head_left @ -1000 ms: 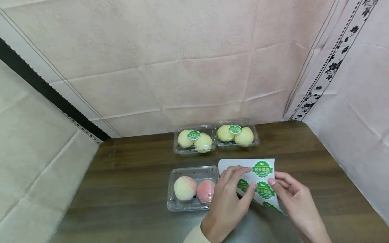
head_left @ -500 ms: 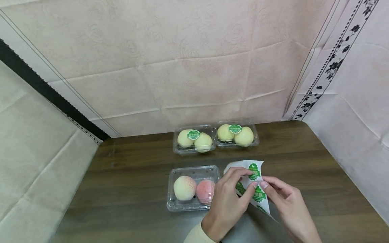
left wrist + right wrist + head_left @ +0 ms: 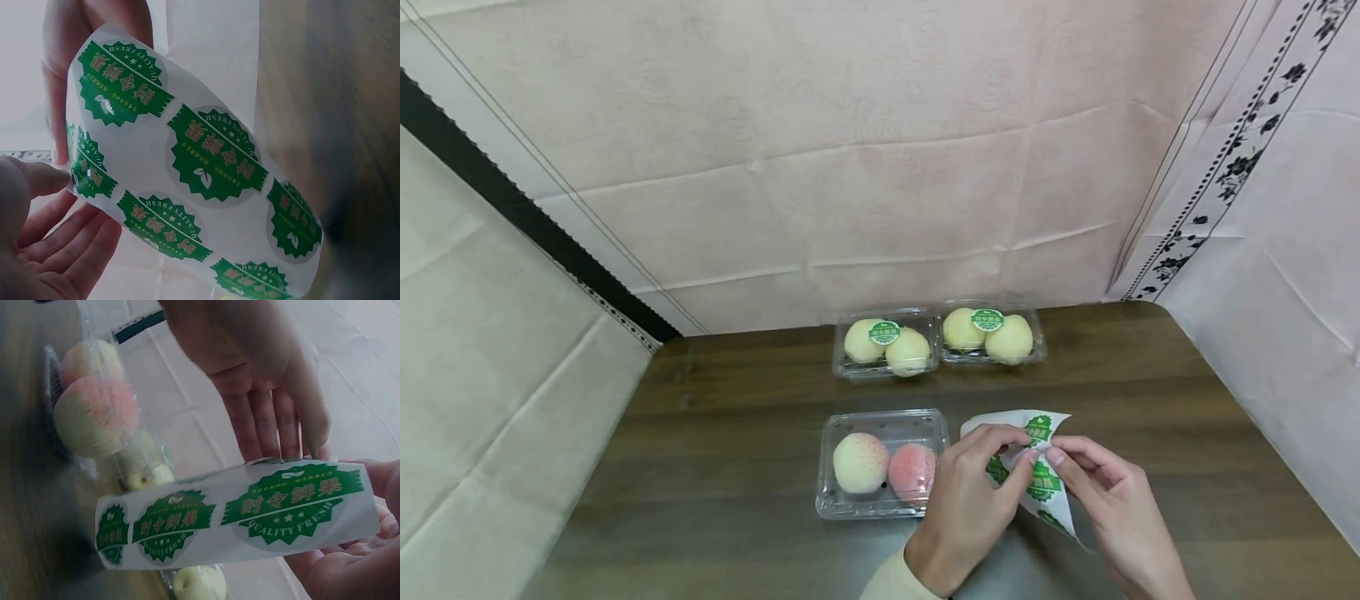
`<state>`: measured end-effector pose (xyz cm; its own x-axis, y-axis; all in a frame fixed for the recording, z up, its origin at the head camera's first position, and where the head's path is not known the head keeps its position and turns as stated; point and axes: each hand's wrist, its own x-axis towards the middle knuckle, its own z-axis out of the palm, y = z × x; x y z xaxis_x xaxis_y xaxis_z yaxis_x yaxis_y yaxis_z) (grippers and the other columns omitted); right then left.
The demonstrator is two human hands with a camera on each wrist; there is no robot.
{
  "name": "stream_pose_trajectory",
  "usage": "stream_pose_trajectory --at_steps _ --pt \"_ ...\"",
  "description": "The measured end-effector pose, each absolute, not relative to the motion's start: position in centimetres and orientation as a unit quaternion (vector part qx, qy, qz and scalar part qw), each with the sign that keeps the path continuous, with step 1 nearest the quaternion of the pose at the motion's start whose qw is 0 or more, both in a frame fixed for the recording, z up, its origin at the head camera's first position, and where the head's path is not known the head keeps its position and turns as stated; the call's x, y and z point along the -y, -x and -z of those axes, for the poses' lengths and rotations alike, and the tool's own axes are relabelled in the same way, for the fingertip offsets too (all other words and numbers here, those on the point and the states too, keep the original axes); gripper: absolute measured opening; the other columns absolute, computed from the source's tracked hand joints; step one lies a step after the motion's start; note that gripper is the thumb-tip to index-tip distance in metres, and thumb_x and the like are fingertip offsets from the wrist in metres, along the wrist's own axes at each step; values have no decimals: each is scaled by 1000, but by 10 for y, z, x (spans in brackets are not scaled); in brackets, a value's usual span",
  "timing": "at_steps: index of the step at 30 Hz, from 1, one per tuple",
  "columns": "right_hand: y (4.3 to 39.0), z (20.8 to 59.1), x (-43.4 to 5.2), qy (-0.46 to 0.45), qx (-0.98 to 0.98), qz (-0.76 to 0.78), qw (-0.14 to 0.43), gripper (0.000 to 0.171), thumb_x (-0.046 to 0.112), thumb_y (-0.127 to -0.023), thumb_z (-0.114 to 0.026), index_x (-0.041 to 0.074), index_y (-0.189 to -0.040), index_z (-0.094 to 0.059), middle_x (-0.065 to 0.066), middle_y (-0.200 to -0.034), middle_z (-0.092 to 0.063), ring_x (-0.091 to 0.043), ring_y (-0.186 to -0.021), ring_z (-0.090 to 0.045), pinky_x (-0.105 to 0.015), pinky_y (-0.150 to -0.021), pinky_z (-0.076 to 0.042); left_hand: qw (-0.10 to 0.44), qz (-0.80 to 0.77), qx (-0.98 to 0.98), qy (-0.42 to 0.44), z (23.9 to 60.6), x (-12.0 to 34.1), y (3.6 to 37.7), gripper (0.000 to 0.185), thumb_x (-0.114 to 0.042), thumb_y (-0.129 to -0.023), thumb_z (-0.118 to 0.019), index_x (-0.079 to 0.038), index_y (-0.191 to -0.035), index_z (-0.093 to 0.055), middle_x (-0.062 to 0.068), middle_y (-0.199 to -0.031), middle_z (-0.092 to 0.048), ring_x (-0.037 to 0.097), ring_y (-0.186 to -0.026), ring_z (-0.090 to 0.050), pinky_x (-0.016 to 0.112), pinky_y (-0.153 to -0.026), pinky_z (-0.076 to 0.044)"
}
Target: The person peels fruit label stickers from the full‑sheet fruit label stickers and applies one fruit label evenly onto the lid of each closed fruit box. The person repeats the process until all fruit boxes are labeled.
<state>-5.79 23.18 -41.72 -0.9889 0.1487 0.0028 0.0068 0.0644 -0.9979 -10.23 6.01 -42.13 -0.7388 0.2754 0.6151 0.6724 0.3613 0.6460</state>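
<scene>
A white sheet of round green stickers [image 3: 1039,477] is held above the table between both hands, bent into a curve. My left hand [image 3: 1018,450] pinches its upper left edge with thumb and fingertips. My right hand [image 3: 1060,457] pinches the upper right edge, fingertips almost meeting the left ones. The left wrist view shows the sticker sheet [image 3: 206,162] close up with several green stickers. In the right wrist view the sticker sheet [image 3: 250,512] arches under the left hand's fingers [image 3: 275,425]. Just left of the hands lies a clear plastic box [image 3: 850,498] with two pinkish peaches and no sticker.
Two more clear boxes of pale peaches, one to the left [image 3: 886,343] and one to the right [image 3: 992,333], stand at the table's back edge, each with a green sticker on its lid. The brown wooden table [image 3: 722,433] is ringed by pink and beige cloth walls.
The hands have drawn closer together, and the sheet, flat and wide a second ago, is now bent and narrower. The boxes have not moved.
</scene>
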Motion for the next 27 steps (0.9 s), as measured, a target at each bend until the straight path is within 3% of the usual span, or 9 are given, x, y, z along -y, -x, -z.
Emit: stream_pose_trajectory --at_steps 13,20,27 --pt "59 429 -234 79 733 -673 65 25 16 -105 -67 -4 -120 -72 2 -102 -77 -8 -96 -69 -19 -82 -55 170 544 780 260 423 -60 104 9 -9 -92 -82 -16 -97 -81 -10 -96 -77 -6 -90 -66 16 -79 -56" --pt "54 430 -241 85 746 -654 88 21 13 -104 -68 -4 -117 -73 1 -94 -78 -8 -86 -68 -21 -74 -55 129 588 765 229 421 -60 105 4 -9 -94 -80 -12 -97 -82 -5 -95 -78 0 -92 -70 17 -81 -58" --pt "51 431 -252 93 824 -545 121 21 19 -104 -70 5 -118 -76 12 -96 -77 -1 -86 -69 -17 -71 -54 125 602 761 209 421 -57 105 3 -12 -95 -80 -10 -94 -82 -4 -93 -78 0 -87 -71 18 -80 -59"
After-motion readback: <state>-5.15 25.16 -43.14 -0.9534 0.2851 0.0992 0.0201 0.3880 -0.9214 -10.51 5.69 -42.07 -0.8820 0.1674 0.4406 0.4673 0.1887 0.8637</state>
